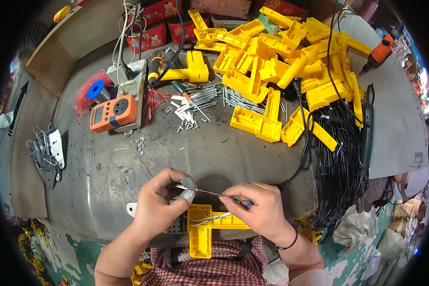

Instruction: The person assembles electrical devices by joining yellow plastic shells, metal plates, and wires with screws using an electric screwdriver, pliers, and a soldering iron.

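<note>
Both my hands are in front of me above a yellow plastic T-shaped housing half (200,240) at the table's near edge. With thumb and forefinger, their tips wrapped in grey tape, my left hand (163,202) pinches one end of a thin brownish wire (208,192). The wire's other end sits in the pinch of my right hand (255,202). A short piece of blue insulated wire (249,204) shows by the right fingers. White and blue leads (214,219) run from the housing toward that hand. Under my left wrist, a perforated metal plate (176,225) is partly hidden.
Yellow housing halves (255,52) are piled at the back right. Black cords (336,176) hang over the right side. An orange socket meter (113,113), a solder spool (97,89), screws (188,125), metal rods (202,97) and nuts (139,144) lie at left and middle. Metal heater-like parts (50,150) stand far left.
</note>
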Demonstrator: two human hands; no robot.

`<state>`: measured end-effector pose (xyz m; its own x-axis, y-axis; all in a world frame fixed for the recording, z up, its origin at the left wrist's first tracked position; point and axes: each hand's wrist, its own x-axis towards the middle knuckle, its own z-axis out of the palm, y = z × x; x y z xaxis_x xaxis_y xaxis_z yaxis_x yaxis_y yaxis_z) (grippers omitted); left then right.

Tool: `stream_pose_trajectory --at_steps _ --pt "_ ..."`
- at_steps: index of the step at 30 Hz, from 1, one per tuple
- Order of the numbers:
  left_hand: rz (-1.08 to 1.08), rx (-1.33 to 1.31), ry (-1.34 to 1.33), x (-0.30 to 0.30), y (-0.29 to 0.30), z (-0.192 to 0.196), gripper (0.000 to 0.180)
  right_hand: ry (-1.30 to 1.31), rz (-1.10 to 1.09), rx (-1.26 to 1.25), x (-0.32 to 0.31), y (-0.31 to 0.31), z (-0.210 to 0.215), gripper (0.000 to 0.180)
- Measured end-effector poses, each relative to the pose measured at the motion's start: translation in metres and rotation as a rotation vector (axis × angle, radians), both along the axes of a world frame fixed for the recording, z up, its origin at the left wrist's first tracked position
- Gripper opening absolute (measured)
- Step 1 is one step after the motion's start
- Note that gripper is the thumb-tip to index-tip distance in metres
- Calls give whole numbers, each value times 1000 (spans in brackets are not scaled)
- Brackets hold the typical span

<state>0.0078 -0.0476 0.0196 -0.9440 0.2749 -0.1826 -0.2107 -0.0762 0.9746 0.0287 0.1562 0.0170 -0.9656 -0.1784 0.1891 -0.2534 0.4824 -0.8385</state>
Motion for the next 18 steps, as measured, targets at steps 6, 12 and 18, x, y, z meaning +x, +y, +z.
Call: stream_pose_trajectory --at_steps 6,12,18 --pt "-65 -376 396 4 3 -5 20 27 31 -125 -2 4 -2 11" --pt "-57 -236 405 7 11 -7 14 25 114 -120 -2 -1 -2 14" --pt "-84 -467 356 4 24 11 23 -119 25 -200 -8 6 -11 28"
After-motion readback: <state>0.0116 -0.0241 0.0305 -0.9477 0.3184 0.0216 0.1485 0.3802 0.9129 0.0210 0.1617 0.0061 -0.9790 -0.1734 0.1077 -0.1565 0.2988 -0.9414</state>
